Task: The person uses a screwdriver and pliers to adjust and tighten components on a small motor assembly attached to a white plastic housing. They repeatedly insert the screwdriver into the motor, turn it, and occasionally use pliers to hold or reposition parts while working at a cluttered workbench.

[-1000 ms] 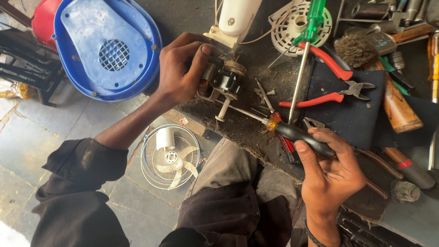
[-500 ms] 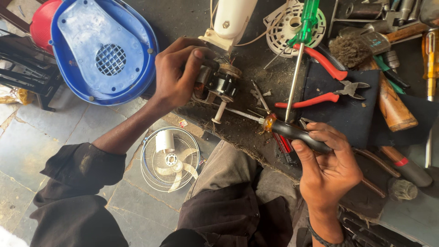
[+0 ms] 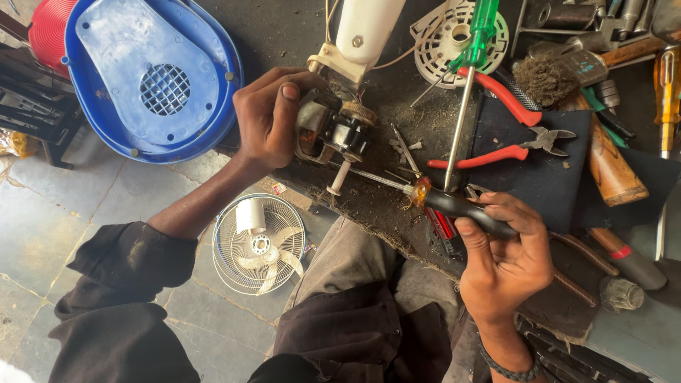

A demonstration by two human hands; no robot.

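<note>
While left hand (image 3: 268, 117) half-hides motor (image 3: 333, 131), right hand (image 3: 505, 255) grips screwdriver (image 3: 454, 206).

- Left hand (image 3: 268, 117): arm stretched forward, sleeve pushed up, fingers curled, thumb pointing up.
- Right hand (image 3: 505, 254): palm up, fingers closed, wrist bent inward.

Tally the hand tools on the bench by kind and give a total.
Screwdrivers: 3 (black-handled one in the right hand, green-handled, yellow-handled)
Red-handled pliers: 1
Wire brush: 1
Total: 5 clearly visible; others at the edges are too hidden to count.
</note>
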